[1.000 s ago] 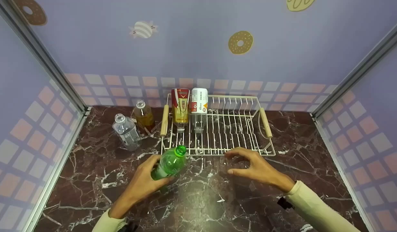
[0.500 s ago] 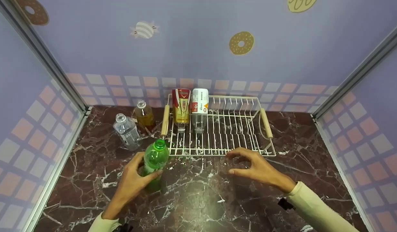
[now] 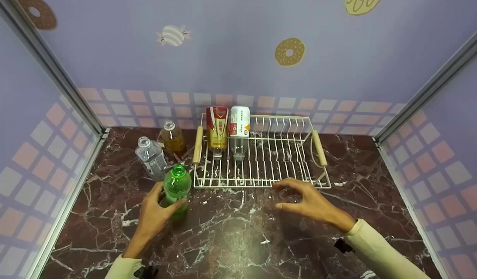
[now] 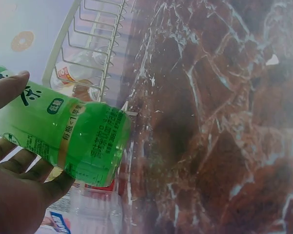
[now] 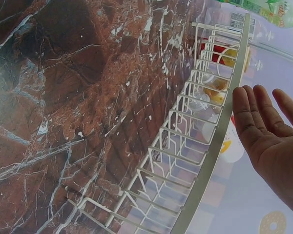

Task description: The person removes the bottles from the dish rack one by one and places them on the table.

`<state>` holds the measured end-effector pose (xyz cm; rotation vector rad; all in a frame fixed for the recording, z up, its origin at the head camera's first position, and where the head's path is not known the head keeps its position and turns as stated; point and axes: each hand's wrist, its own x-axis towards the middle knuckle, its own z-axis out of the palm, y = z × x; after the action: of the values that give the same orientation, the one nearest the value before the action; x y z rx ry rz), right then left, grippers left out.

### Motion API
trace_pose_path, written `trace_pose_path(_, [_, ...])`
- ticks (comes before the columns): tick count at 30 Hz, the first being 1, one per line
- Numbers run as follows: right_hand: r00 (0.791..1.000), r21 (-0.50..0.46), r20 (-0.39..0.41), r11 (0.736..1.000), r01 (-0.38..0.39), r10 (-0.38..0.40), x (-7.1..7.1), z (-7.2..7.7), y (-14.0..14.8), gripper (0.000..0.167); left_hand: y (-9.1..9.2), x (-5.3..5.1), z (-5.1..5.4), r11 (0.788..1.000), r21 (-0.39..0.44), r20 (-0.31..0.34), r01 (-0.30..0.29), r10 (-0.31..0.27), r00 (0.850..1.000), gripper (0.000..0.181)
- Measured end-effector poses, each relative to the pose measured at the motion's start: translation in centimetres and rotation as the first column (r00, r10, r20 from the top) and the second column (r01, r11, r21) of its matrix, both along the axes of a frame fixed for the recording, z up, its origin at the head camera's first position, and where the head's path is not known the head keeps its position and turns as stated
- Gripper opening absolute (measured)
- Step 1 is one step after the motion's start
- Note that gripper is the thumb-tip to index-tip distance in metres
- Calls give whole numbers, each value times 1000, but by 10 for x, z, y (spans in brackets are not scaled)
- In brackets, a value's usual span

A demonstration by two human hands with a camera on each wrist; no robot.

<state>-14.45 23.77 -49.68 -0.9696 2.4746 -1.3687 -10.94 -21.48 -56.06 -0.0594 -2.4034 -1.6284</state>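
Note:
My left hand [image 3: 154, 211] grips a green bottle [image 3: 177, 188] upright, thumb on one side and fingers round the other, left of the rack's front corner. In the left wrist view the green bottle [image 4: 63, 126] shows its labelled lower part between thumb and fingers [image 4: 31, 168]. My right hand [image 3: 314, 203] is held near the front edge of the wire rack [image 3: 275, 180], fingers relaxed and apart from the thumb, holding nothing. The right wrist view shows that hand [image 5: 276, 141] beside the rack's rail [image 5: 217, 139].
A clear bottle [image 3: 152, 159] and a bottle with amber liquid [image 3: 174, 142] stand left of the rack. On the rack lie a red-and-gold labelled bottle [image 3: 217, 128] and a white-labelled bottle [image 3: 239, 123], necks toward the front. Wooden handles [image 3: 198, 145] flank the rack.
My left hand has carried the green bottle leftward, away from the rack's front, and the bottle has gone from tilted to upright. My right hand has stayed nearly still.

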Motion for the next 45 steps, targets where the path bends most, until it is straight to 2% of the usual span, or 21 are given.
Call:
trace_pose_path(7, [1000,-6,-6,1000,-9,9,-1,-1,1,55,-1,-8,-6,999,29,34,-23,22,999,61])
trace_pose_path(19, [1000,-14,12,1000,-2,2,-1,-5,4,54,-2,-27,-18,994,53,22,-96,95,995,66])
trace_pose_path(28, [1000,6,-7,1000,13,-13,-1,-5,6,54,-1,-35,-26,987,25,14,-158,157,987,64])
trace_pose_path(35, [1000,2,-2,1000,11,-11,0,-4,6,55,-7,-35,-29,981,33,3,-191,191,982,67])
trace_pose_path(45, [1000,0,18,1000,10,-10,-3,-8,8,52,-22,-29,-31,968,58,-2,-245,246,969,69])
